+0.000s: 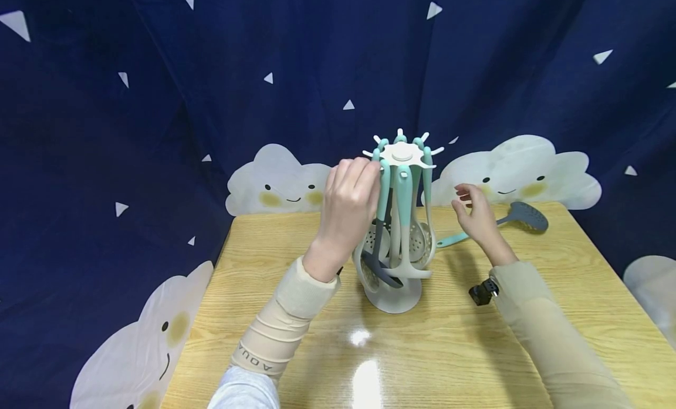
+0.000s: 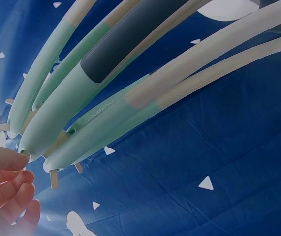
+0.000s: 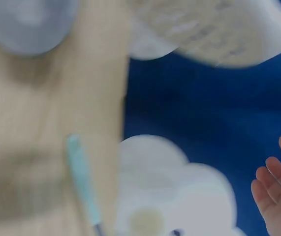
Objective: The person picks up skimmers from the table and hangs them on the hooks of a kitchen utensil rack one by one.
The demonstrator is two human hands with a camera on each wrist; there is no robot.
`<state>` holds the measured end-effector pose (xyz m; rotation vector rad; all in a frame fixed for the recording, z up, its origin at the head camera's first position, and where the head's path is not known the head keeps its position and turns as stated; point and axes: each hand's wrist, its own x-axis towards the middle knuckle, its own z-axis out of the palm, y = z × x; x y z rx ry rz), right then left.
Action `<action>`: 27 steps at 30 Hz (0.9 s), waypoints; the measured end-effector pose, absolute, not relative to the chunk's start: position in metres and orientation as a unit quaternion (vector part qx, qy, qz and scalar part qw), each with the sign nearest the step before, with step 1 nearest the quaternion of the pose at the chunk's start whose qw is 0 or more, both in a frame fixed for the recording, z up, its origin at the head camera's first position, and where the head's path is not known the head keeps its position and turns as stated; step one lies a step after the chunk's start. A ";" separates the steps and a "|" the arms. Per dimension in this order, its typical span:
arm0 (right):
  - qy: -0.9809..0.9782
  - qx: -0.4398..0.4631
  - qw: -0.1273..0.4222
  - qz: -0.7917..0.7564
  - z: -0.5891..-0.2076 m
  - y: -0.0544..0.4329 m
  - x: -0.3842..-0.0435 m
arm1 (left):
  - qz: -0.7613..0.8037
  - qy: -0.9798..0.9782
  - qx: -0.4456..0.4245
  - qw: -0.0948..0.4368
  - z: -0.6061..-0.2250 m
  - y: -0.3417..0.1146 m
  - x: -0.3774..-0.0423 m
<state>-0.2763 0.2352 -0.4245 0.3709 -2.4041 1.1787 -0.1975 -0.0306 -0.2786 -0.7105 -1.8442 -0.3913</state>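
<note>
A white rotary utensil rack (image 1: 402,153) stands on the table with several mint-handled utensils hanging round it. My left hand (image 1: 351,192) is at the rack's left front, fingers curled. Its thumb and fingertips pinch the hole end of the mint handle of a dark grey turner (image 1: 378,262), seen closely in the left wrist view. A pale ladle (image 1: 405,268) hangs beside that turner. My right hand (image 1: 475,212) hovers right of the rack with relaxed fingers and holds nothing. Below it a dark grey skimmer (image 1: 528,216) lies flat, its mint handle (image 3: 83,179) pointing toward the rack.
Pale slotted spoons (image 1: 417,242) hang on the rack's far side. The rack's round white base (image 1: 395,297) rests on the wooden table (image 1: 433,350). A dark blue curtain (image 1: 317,57) with white clouds and triangles hangs behind. A small black device (image 1: 483,292) is on the right wrist.
</note>
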 end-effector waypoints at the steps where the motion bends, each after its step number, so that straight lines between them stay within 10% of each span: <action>1: -0.878 0.128 0.208 0.412 -0.431 0.239 -0.277 | -0.164 -0.774 -0.298 0.534 -0.279 -0.031 -0.198; 13: -0.952 0.087 0.032 0.290 -0.495 0.266 -0.286 | -0.163 -0.774 -0.297 0.534 -0.279 -0.031 -0.197; 27: -0.976 0.137 0.002 0.167 -0.538 0.269 -0.276 | -0.165 -0.776 -0.298 0.532 -0.279 -0.029 -0.197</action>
